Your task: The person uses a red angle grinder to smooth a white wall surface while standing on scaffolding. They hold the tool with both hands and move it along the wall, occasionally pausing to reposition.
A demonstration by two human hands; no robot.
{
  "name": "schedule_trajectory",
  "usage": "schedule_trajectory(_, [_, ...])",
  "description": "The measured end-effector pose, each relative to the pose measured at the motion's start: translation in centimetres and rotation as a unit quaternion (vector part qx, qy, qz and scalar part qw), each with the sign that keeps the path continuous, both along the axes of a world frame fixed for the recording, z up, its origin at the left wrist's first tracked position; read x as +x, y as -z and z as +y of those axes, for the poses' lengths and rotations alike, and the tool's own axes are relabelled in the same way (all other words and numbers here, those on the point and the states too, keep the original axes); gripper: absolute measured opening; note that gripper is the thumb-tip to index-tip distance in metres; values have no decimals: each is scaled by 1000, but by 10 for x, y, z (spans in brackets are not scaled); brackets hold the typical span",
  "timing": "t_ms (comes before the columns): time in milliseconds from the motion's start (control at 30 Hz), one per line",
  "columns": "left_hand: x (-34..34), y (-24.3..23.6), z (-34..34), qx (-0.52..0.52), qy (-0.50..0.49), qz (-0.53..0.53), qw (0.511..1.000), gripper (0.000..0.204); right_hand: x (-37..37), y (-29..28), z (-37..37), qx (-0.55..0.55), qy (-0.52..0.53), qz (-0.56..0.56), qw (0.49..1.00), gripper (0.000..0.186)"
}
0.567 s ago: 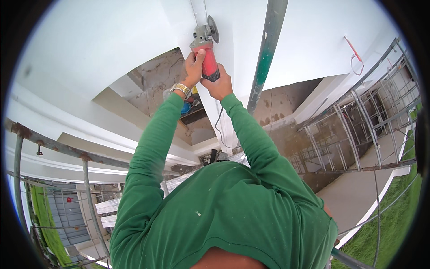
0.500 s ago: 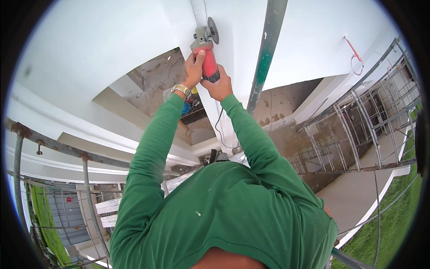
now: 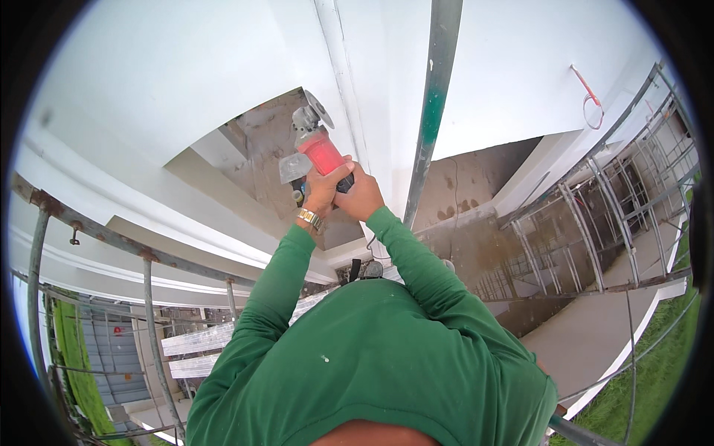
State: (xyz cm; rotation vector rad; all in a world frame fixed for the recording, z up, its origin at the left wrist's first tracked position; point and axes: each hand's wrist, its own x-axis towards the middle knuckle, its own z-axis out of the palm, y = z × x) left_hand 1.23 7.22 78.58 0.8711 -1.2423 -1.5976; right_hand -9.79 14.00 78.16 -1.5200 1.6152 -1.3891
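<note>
Both my hands grip a red angle grinder with a grey head and a round disc at its far end. My left hand, with a metal watch at the wrist, is wrapped round the body. Around the dark rear end closes my right hand. The disc stands apart from the white wall strip, just left of a grooved line in it. From below my right hand a dark cord runs down, partly hidden by my sleeve.
A grey-green metal pole rises close to the right of the grinder. Scaffold rails curve along the left, and scaffold frames stand at the right. Wooden planks lie at lower left. A red tube sticks out of the right wall.
My hands have drawn the grinder down and to the left, toward me. Its disc has moved off from beside the wall strip, and more of the grooved line shows.
</note>
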Motion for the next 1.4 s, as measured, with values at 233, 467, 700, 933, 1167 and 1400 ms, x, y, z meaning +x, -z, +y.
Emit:
schedule_trajectory(233, [39,4,31,92,-45,171,980,34,8,-17,24,20,-153,18,988,83])
schedule_trajectory(467, [70,25,59,209,-105,332,914,22,-7,3,44,24,-352,-13,935,90])
schedule_trajectory(700, [92,68,82,239,-143,367,887,18,4,9,69,79,-362,-20,929,77])
schedule_trajectory(933, [174,151,84,239,-222,442,836,17,-87,-38,17,-218,307,1,926,53])
schedule_trajectory(1167, [209,182,113,270,-318,451,789,18,-152,-55,-39,-124,263,-118,949,42])
schedule_trajectory(1400, [215,166,124,240,-353,419,801,14,-153,-54,-36,-157,251,-109,949,33])
